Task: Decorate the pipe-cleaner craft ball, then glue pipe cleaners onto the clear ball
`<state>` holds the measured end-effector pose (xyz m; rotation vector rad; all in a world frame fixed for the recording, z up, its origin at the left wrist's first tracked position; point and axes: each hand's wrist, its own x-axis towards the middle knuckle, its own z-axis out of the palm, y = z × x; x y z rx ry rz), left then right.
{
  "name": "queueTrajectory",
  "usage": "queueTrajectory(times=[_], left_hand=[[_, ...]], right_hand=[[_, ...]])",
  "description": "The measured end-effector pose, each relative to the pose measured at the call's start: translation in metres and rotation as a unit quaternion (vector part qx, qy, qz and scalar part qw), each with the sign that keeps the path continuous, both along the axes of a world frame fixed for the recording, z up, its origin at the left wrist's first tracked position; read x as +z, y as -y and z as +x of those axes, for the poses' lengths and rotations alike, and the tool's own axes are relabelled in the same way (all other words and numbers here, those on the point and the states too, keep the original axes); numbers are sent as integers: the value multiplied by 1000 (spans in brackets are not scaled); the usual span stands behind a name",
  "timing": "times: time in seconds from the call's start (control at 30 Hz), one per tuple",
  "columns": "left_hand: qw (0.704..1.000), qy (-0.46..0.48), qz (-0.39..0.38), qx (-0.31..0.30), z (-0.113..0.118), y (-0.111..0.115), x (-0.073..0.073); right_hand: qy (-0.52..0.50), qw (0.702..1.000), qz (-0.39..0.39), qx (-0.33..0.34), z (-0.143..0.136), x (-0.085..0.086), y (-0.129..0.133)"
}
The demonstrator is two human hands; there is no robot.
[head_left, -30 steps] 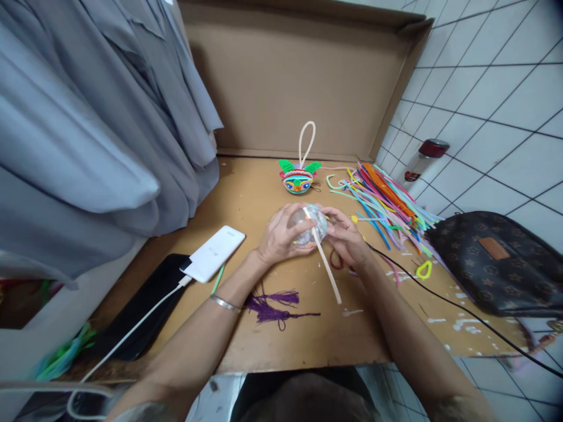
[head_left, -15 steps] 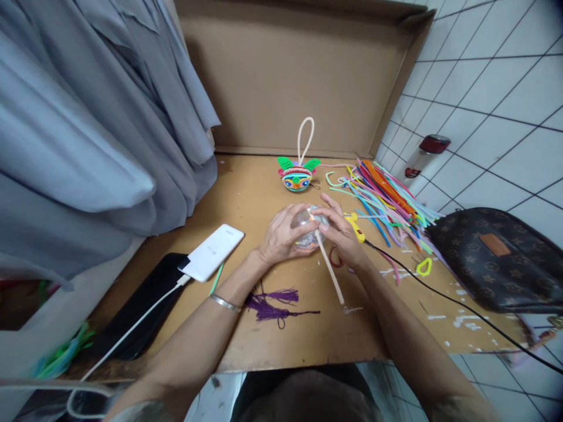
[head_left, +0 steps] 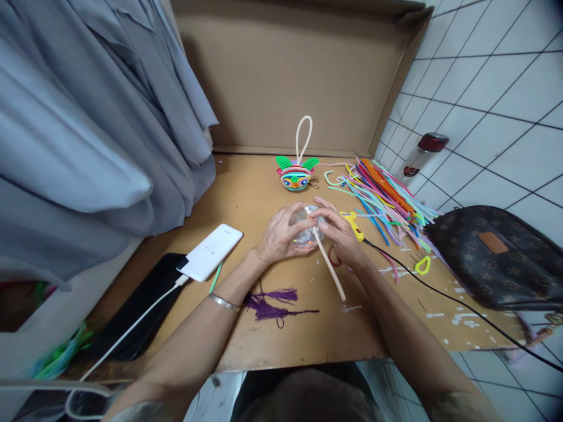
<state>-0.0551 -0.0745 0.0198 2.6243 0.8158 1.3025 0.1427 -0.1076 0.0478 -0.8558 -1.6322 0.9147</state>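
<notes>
A clear round ball (head_left: pixel 303 235) rests in my left hand (head_left: pixel 279 231), whose fingers curl around its left side. My right hand (head_left: pixel 341 231) pinches a cream pipe cleaner (head_left: pixel 331 268) against the front of the ball. The loose end of that strip slants down toward me above the table. Fingers of both hands hide part of the ball. Just beyond them stands a finished-looking colourful lion-head ornament (head_left: pixel 295 177) with green ears and a cream loop on top. Right beside my right hand lies a yellow glue gun (head_left: pixel 353 225).
Many coloured pipe cleaners (head_left: pixel 382 190) lie at the back right, near a brown patterned bag (head_left: pixel 475 258). Purple tassels (head_left: pixel 270 306) lie in front. At left, a white power bank (head_left: pixel 213 252) overlaps a black phone-like slab (head_left: pixel 141 316). A black cord (head_left: pixel 422 282) crosses the right side.
My right fingers have shifted slightly left and bent lower over the ball, still pressing the cream strip. The rest of the table looks the same.
</notes>
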Motion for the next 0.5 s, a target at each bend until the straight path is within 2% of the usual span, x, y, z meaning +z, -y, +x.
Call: queueTrajectory(times=[0.13, 0.2, 0.27, 0.33, 0.4, 0.47, 0.5], left_hand=[[1000, 28, -9, -8, 1, -1, -4], [998, 56, -24, -9, 2, -2, -7], [994, 97, -52, -4, 3, -3, -10], [985, 149, -83, 6, 3, -5, -11], [972, 205, -110, 11, 3, -8, -12], [960, 246, -135, 16, 3, -11, -12], [954, 260, -148, 24, 3, -12, -13]], right_hand=[[20, 1000, 14, -7, -3, -2, -1], [31, 997, 35, -57, -2, -3, -3], [45, 986, 64, -148, 5, -4, -8], [71, 959, 83, -260, 17, -6, -13], [133, 918, 67, -368, 30, -8, -18], [244, 865, 13, -438, 41, -10, -21], [305, 838, -21, -451, 43, -11, -21]])
